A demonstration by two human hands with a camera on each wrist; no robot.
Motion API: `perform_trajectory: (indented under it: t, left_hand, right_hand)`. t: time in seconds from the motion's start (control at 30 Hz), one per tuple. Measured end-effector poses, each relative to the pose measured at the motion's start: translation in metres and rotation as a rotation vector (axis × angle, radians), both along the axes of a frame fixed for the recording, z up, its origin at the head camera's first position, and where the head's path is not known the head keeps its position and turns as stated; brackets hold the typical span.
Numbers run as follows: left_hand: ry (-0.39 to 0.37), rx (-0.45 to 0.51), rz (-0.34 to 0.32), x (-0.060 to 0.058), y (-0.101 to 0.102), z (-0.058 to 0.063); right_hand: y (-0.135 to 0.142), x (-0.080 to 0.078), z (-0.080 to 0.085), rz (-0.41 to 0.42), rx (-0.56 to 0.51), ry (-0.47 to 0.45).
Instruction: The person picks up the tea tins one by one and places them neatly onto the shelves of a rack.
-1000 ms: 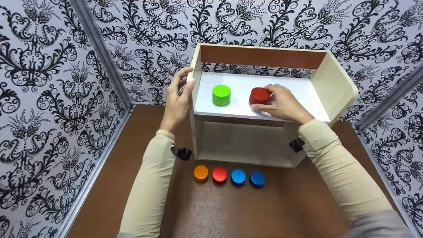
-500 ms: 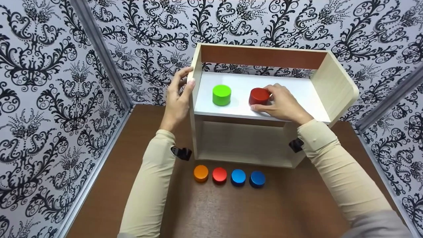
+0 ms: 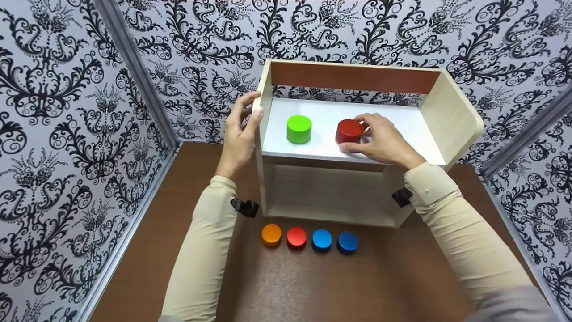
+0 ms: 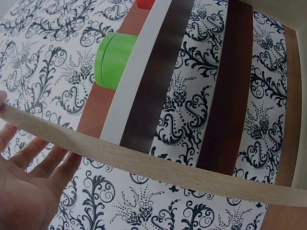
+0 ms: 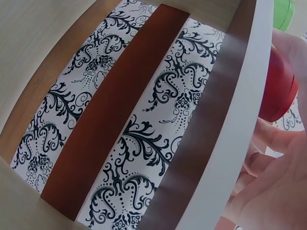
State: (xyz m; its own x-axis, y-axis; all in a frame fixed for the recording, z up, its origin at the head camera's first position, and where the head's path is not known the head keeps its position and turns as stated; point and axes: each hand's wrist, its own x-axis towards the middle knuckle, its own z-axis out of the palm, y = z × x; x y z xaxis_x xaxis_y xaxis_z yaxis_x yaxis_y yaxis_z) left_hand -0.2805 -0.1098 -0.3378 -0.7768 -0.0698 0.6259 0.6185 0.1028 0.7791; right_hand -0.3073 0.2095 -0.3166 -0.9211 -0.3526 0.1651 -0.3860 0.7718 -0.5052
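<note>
On the white top shelf of a small wooden shelf unit (image 3: 330, 219) stands a dark red cylinder (image 3: 349, 130). My right hand (image 3: 383, 141) holds it between thumb and fingers; the right wrist view shows the red side (image 5: 278, 88) beside the shelf's white front edge. A green cylinder (image 3: 299, 129) stands to its left on the same shelf, apart from it. My left hand (image 3: 239, 134) grips the unit's left side panel, thumb on the front edge and fingers behind; in the left wrist view the fingers (image 4: 45, 160) reach past the panel edge (image 4: 144, 160).
In front of the unit, an orange cylinder (image 3: 271, 235), a light red one (image 3: 296, 238), a lighter blue one (image 3: 321, 240) and a darker blue one (image 3: 347, 242) stand in a row on the brown table (image 3: 304, 286). Patterned walls (image 3: 62, 134) enclose the left, back and right.
</note>
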Motion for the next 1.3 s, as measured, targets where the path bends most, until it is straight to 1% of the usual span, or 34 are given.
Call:
perform_trajectory:
  t: [0.23, 0.5, 0.73, 0.97, 1.07, 1.3]
  left_hand:
    - [-0.003, 0.000, -0.001, 0.000, 0.000, 0.000]
    - [-0.003, 0.006, -0.008, 0.000, 0.000, 0.000]
    - [-0.007, 0.003, -0.005, 0.000, 0.000, 0.000]
    - [0.000, -0.005, -0.003, 0.000, 0.000, 0.000]
    - [0.005, -0.006, -0.007, 0.000, 0.000, 0.000]
    - [-0.011, -0.010, -0.005, 0.000, -0.001, 0.000]
  right_hand:
    - [0.007, 0.007, 0.005, -0.013, -0.030, 0.005]
    - [0.011, 0.018, 0.011, 0.009, -0.085, 0.100]
    - [0.016, 0.034, 0.013, 0.018, -0.135, 0.141]
    - [0.022, 0.047, 0.009, 0.062, -0.213, 0.219]
    - [0.023, 0.054, 0.007, 0.075, -0.237, 0.237]
    - [0.024, 0.072, -0.002, 0.079, -0.246, 0.265]
